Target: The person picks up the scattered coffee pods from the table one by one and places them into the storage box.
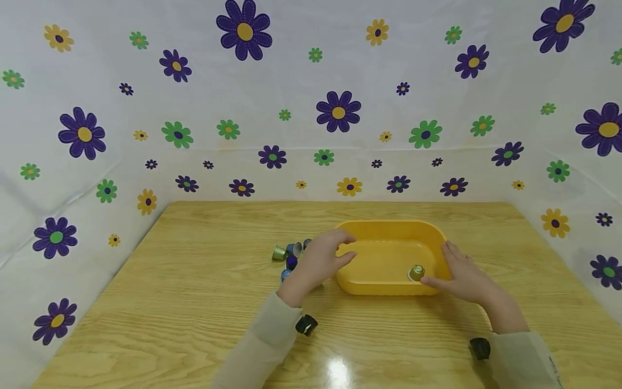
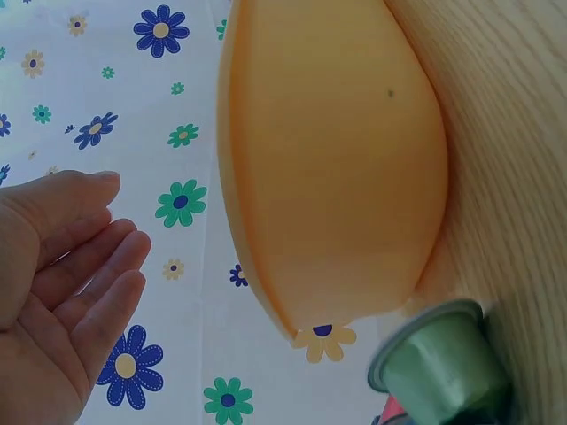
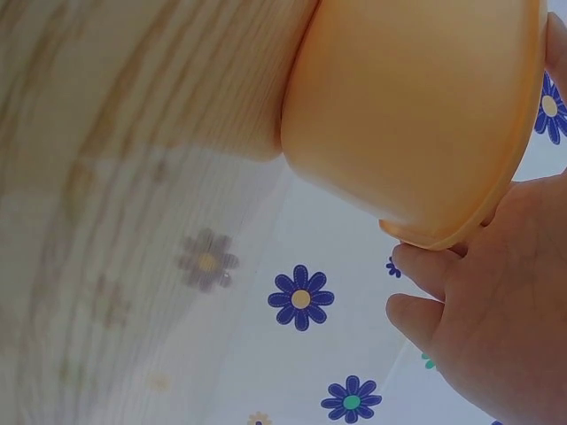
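Observation:
My left hand [image 1: 318,258] hovers at the left end of the yellow plastic basin [image 1: 384,289], fingers loosely bent and nothing between them. In the left wrist view, the same palm [image 2: 44,292] appears apart from the basin's outer wall [image 2: 337,159]. My right hand [image 1: 464,275] rests at the basin's right front corner, its fingers laid along the right rim and its thumb over the front rim. One green-gold coffee capsule [image 1: 417,272] stands inside the basin, close to that thumb. Several coffee capsules, including a green one [image 1: 279,253], lie left of the basin, partly hidden behind my left hand.
The wooden table [image 1: 204,302] runs back to a white flowered cloth [image 1: 291,81], which hangs behind and along both sides. In the left wrist view, a green capsule [image 2: 443,363] lies near the basin's end. Black bands [image 1: 306,325] are on both wrists.

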`<state>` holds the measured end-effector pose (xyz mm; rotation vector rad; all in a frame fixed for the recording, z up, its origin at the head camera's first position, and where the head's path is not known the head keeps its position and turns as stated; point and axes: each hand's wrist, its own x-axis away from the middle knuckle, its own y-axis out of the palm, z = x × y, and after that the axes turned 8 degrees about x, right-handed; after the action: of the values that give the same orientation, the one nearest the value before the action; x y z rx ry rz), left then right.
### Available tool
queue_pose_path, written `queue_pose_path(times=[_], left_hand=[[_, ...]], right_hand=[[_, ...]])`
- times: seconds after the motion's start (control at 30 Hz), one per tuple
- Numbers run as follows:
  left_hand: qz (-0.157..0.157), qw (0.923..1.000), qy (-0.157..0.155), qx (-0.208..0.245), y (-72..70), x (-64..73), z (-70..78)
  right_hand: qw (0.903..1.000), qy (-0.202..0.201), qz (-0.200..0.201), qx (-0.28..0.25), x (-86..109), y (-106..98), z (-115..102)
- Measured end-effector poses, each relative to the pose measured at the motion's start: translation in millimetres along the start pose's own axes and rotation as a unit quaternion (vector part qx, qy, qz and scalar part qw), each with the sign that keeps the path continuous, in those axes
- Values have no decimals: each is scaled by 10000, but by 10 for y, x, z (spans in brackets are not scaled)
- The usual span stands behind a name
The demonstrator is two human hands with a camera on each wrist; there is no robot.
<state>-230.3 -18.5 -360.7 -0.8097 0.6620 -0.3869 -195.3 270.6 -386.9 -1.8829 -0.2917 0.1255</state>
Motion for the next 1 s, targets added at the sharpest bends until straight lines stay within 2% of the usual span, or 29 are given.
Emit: queue_pose_path(times=[0.27, 0.63, 1.0], left_hand=[[103, 9995, -1, -282, -94, 153, -65], [443, 9981, 107, -419, -186, 303, -254], [190, 9988, -246, -373, -161, 364, -387]], right_hand=[[10000, 24, -43, -34, -4, 5, 7], [10000, 20, -70, 27, -15, -14, 2], [10000, 47, -60, 53, -5, -18, 0]])
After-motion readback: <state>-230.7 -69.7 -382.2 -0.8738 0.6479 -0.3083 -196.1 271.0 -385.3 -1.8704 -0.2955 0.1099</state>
